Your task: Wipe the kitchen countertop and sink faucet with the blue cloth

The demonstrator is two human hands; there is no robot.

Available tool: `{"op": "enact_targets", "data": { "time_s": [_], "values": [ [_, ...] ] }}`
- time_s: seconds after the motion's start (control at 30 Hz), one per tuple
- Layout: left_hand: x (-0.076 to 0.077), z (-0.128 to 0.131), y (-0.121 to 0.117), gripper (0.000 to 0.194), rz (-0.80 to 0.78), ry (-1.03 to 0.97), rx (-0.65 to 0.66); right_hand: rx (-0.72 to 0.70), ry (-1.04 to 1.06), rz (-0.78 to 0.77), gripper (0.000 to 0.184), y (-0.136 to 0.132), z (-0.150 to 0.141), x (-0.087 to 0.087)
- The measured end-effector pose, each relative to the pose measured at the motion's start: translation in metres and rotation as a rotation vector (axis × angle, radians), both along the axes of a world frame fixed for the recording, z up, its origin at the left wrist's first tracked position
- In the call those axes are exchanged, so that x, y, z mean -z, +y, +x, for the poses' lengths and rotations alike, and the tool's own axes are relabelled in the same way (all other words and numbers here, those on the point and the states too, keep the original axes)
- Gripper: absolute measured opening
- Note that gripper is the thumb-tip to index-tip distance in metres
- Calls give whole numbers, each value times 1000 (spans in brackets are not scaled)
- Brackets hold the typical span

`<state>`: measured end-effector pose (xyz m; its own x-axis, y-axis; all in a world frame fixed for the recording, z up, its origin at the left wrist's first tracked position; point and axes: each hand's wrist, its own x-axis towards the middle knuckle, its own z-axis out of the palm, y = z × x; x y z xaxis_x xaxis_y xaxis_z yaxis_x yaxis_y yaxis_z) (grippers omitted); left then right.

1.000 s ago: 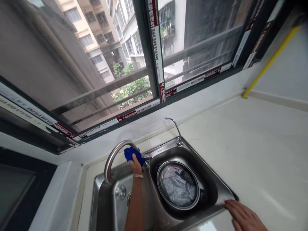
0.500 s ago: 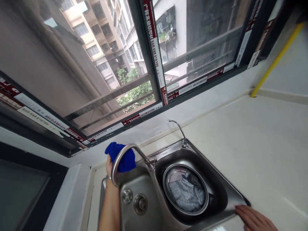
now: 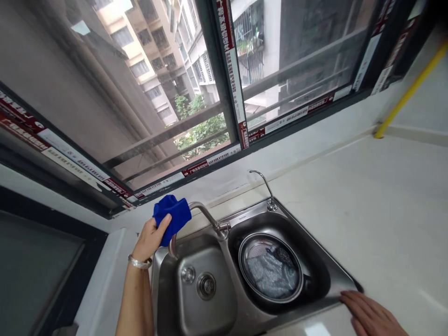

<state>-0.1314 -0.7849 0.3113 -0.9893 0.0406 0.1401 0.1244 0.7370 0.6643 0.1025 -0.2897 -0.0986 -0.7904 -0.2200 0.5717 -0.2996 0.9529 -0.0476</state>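
My left hand (image 3: 150,237) grips a blue cloth (image 3: 171,215), thumb on top, at the curve of the steel faucet (image 3: 206,214). Part of the spout is hidden behind the cloth; whether they touch I cannot tell for sure. Below it lies the left basin (image 3: 213,310) of the double sink, with a drain (image 3: 206,285). Resting flat on the sink's front right corner and the counter edge is my right hand (image 3: 373,313), fingers stretched out, holding nothing.
In the right basin (image 3: 320,275) sits a round pan (image 3: 241,268) with a grey patterned item under or in it. A small thin tap (image 3: 263,179) stands behind. The pale counter (image 3: 378,210) runs right to a yellow pipe (image 3: 409,93). A window with dark frames (image 3: 297,128) rises behind.
My left hand with the blue cloth has come from behind the faucet's arch to its near side, over the spout. My right hand stays on the sink corner. The view has shifted slightly.
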Motion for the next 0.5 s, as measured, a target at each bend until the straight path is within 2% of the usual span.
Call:
{"op": "enact_targets", "data": {
  "time_s": [0.07,0.13,0.27,0.33,0.4,0.5],
  "values": [
    [4,14,1,54,-105,49,44,-3,3,-1,35,0,0,0],
    [9,22,3,51,-163,119,146,5,-9,-3,35,-1,0,3],
    [15,25,9,58,-200,227,321,44,-58,-35,35,-1,2,9],
    [17,24,13,55,-201,235,290,52,-71,-51,36,-2,1,9],
    [19,23,17,53,-239,228,194,42,-61,-58,36,-3,1,7],
    [19,19,22,61,-324,198,105,37,-49,-70,35,-5,1,3]
  ]
}}
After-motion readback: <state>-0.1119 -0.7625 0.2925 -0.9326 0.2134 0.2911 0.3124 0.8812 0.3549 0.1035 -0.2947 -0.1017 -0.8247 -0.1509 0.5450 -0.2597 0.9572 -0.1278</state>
